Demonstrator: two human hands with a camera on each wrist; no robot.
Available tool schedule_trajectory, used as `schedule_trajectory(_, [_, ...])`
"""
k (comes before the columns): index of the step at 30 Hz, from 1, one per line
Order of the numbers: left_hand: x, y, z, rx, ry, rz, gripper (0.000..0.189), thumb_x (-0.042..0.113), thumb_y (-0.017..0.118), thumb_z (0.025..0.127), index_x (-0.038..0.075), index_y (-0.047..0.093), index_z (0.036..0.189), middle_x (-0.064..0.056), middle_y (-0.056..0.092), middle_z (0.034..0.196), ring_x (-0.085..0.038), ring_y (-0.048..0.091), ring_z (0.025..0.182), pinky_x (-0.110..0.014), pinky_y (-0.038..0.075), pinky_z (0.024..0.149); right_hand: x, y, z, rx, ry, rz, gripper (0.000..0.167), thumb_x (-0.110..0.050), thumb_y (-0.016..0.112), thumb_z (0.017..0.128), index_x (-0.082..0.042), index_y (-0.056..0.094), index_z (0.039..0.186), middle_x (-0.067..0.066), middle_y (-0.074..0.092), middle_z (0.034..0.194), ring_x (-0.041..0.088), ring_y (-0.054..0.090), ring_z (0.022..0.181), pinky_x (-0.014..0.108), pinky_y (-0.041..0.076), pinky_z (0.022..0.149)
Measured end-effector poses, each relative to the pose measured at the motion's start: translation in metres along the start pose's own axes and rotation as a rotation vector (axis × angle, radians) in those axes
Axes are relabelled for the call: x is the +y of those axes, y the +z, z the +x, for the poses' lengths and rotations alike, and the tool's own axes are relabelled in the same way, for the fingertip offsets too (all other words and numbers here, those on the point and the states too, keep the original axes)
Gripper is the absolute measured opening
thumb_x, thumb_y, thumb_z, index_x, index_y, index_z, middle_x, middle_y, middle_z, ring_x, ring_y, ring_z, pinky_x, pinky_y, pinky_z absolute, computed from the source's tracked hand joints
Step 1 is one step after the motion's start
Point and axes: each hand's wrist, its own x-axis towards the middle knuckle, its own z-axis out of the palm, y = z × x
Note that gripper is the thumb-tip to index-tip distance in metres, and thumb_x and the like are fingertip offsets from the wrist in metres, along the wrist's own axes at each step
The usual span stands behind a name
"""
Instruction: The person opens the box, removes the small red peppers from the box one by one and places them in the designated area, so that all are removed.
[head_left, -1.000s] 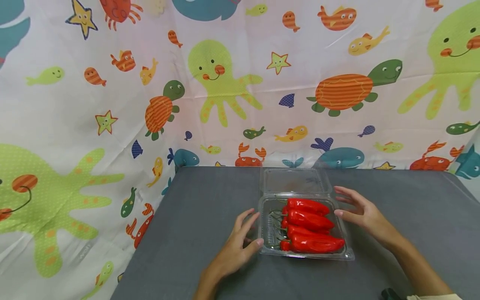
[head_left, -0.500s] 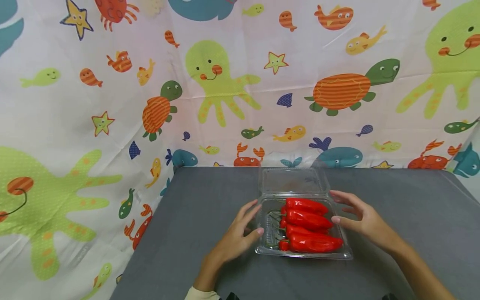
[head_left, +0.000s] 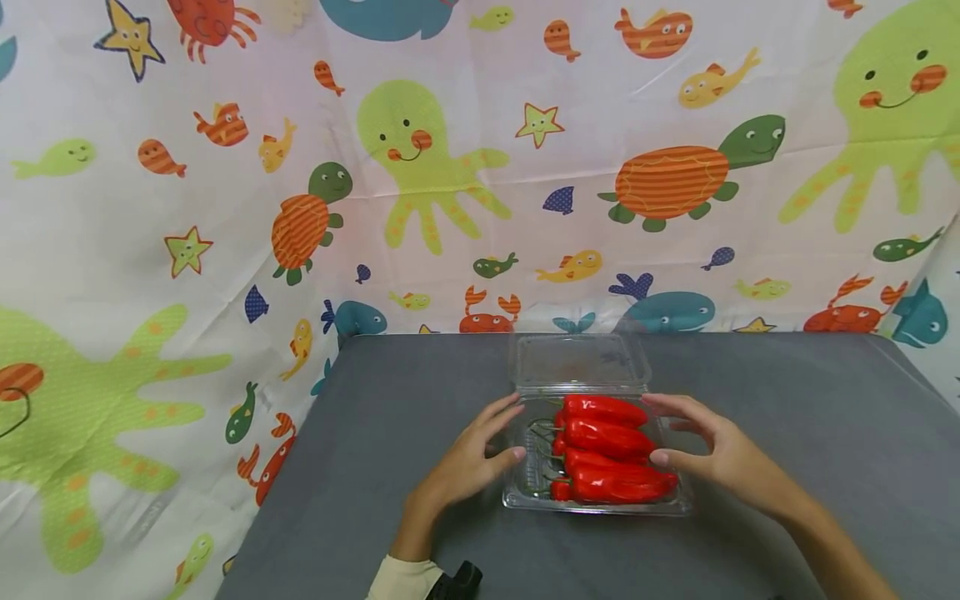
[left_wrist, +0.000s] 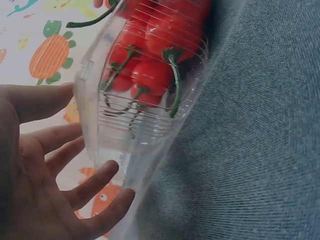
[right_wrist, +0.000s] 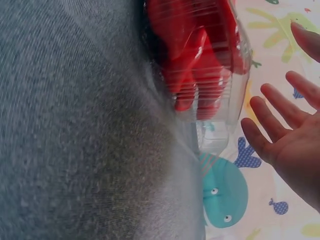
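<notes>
A clear plastic clamshell container (head_left: 592,508) rests on the grey table with its lid (head_left: 577,364) folded back. Several long red peppers (head_left: 621,483) with green stems lie side by side in it, stems toward the left. My left hand (head_left: 467,460) is at the container's left side, fingers spread; in the left wrist view its thumb (left_wrist: 47,100) reaches the container's edge. At the right side is my right hand (head_left: 723,458), fingers extended and loosely bent. The right wrist view has that hand's fingertips (right_wrist: 255,127) close to the container wall, whether touching I cannot tell.
A grey cloth-covered table (head_left: 405,392) extends around the container. Behind and to the left hangs a white curtain (head_left: 465,275) printed with sea animals. A black device (head_left: 457,581) sits at my left wrist, by a pale sleeve.
My right hand has moved inward and slightly nearer me, closer to the container's right edge. My left hand stays at the left side. The whole view has shifted a little to the left.
</notes>
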Motion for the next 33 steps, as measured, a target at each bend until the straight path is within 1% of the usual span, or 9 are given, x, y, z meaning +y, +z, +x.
schedule_trajectory(2, [-0.001,0.0,0.0,-0.007,-0.008,0.004,0.064,0.033,0.065,0.104,0.011,0.047,0.161,0.002,0.029,0.174,-0.028,0.037,0.155,-0.058,0.052,0.108,-0.003,0.001,-0.001,-0.015,0.025,-0.001,0.068,-0.028,0.078,0.095,-0.019,0.05,0.156,0.013,0.052,0.154,0.04,0.052,0.131,0.057,0.059,0.09])
schedule_trajectory(5, [-0.001,0.001,0.001,-0.021,-0.02,0.012,0.063,0.034,0.065,0.104,0.009,0.048,0.16,0.003,0.029,0.174,-0.027,0.034,0.157,-0.058,0.051,0.11,-0.008,0.002,-0.002,-0.031,0.038,-0.009,0.069,-0.03,0.079,0.093,-0.018,0.051,0.155,0.016,0.051,0.155,0.045,0.05,0.132,0.06,0.06,0.087])
schedule_trajectory(10, [-0.001,0.0,0.001,-0.035,-0.03,0.019,0.064,0.033,0.064,0.104,0.008,0.047,0.16,0.003,0.027,0.175,-0.028,0.032,0.158,-0.056,0.05,0.111,-0.013,0.004,-0.004,-0.059,0.033,-0.004,0.069,-0.032,0.08,0.091,-0.018,0.053,0.153,0.015,0.053,0.155,0.043,0.052,0.132,0.061,0.059,0.089])
schedule_trajectory(18, [-0.005,-0.003,0.0,-0.045,-0.042,0.037,0.065,0.034,0.063,0.104,0.009,0.045,0.161,0.006,0.022,0.177,-0.029,0.029,0.16,-0.059,0.046,0.114,-0.017,0.007,-0.003,-0.15,0.069,0.06,0.076,-0.037,0.081,0.087,-0.016,0.052,0.154,0.018,0.053,0.154,0.042,0.055,0.132,0.046,0.063,0.085])
schedule_trajectory(21, [-0.005,-0.003,0.0,-0.047,-0.044,0.036,0.065,0.033,0.063,0.105,0.011,0.044,0.162,0.007,0.022,0.177,-0.027,0.028,0.16,-0.059,0.045,0.116,-0.017,0.008,-0.003,-0.173,0.077,0.074,0.076,-0.036,0.081,0.087,-0.015,0.051,0.154,0.018,0.055,0.153,0.041,0.055,0.132,0.046,0.062,0.086])
schedule_trajectory(24, [-0.006,-0.004,0.0,-0.05,-0.045,0.031,0.065,0.032,0.063,0.105,0.011,0.043,0.163,0.007,0.022,0.177,-0.026,0.028,0.16,-0.059,0.043,0.117,-0.019,0.008,-0.002,-0.19,0.07,0.076,0.075,-0.035,0.082,0.087,-0.014,0.052,0.153,0.016,0.058,0.151,0.04,0.055,0.132,0.049,0.06,0.092])
schedule_trajectory(28, [-0.005,-0.004,-0.001,-0.052,-0.043,0.035,0.063,0.025,0.062,0.105,0.009,0.043,0.163,0.005,0.022,0.177,-0.026,0.026,0.161,-0.062,0.032,0.123,-0.021,0.01,0.0,-0.228,0.066,0.071,0.075,-0.034,0.084,0.086,-0.012,0.054,0.151,0.015,0.061,0.145,0.037,0.058,0.128,0.044,0.059,0.093])
schedule_trajectory(31, [-0.004,-0.004,-0.001,-0.05,-0.04,0.042,0.061,0.019,0.061,0.106,0.008,0.043,0.163,0.004,0.023,0.177,-0.026,0.025,0.162,-0.063,0.025,0.126,-0.022,0.011,0.002,-0.26,0.067,0.068,0.075,-0.033,0.085,0.086,-0.011,0.054,0.15,0.016,0.062,0.142,0.037,0.059,0.124,0.036,0.06,0.091])
schedule_trajectory(33, [-0.004,-0.004,-0.001,-0.048,-0.038,0.042,0.06,0.018,0.061,0.106,0.008,0.043,0.162,0.004,0.023,0.177,-0.026,0.025,0.162,-0.064,0.024,0.126,-0.022,0.012,0.004,-0.276,0.065,0.066,0.074,-0.032,0.086,0.086,-0.011,0.055,0.15,0.016,0.063,0.14,0.036,0.06,0.123,0.033,0.059,0.09])
